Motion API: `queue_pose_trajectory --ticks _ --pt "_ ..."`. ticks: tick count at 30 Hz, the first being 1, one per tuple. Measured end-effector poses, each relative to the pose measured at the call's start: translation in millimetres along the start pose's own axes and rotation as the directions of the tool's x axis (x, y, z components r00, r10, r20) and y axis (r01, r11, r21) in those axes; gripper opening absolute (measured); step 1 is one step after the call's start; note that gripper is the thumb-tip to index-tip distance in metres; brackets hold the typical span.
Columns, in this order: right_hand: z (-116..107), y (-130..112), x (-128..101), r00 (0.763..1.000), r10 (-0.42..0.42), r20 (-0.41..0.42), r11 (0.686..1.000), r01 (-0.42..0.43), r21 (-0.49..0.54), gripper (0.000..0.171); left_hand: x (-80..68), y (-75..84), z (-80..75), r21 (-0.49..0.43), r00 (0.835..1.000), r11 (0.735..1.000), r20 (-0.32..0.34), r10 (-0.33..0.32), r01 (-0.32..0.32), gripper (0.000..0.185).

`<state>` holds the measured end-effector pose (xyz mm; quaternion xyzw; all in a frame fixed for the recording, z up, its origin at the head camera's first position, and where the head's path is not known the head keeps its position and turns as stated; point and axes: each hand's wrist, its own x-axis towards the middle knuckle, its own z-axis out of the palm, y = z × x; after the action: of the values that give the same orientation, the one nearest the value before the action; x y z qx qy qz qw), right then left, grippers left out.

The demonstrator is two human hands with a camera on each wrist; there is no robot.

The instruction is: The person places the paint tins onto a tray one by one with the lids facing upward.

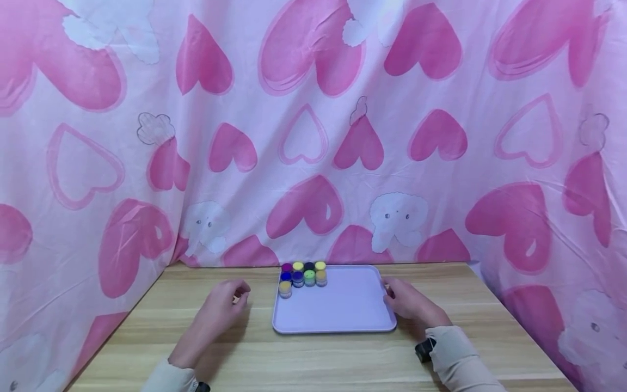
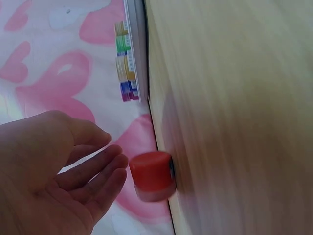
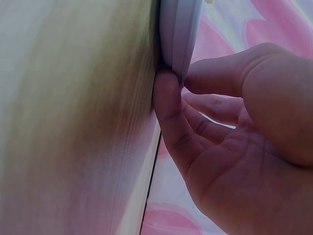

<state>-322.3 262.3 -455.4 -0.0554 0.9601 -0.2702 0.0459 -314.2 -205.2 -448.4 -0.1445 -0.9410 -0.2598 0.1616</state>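
Observation:
A lavender tray lies on the wooden table, with several small paint jars lined up in its far left corner. My right hand pinches the tray's right rim; in the right wrist view the thumb is on the rim and a finger is beneath it. To the left of the tray, my left hand is above the table, its fingers loosely bent and holding nothing. Just beyond those fingertips, the left wrist view has a red-topped jar on the tabletop. My left hand hides that jar in the head view.
The jars on the tray have yellow, blue, purple, green and dark tops, and one yellow jar stands at the front of the group. A pink heart-patterned curtain closes off the table's back and both sides.

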Motion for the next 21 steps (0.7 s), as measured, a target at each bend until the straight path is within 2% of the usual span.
queue_pose_trajectory --ticks 8,15,21 --pt "-0.8 1.0 0.8 1.0 -0.011 -0.002 1.0 0.011 0.0 0.052 -6.6 -11.2 -8.5 0.007 1.0 1.0 0.023 -0.014 0.014 0.013" --pt "-2.0 2.1 1.5 1.0 -0.016 0.002 1.0 0.016 0.002 0.051 -10.6 -18.1 -12.1 0.02 0.999 0.999 0.024 0.037 -0.038 0.019" --pt "-1.8 2.8 3.2 1.0 -0.016 0.013 1.0 0.016 -0.005 0.051 -15.5 -21.0 -12.4 0.014 0.994 0.999 0.1 0.036 -0.037 0.026"
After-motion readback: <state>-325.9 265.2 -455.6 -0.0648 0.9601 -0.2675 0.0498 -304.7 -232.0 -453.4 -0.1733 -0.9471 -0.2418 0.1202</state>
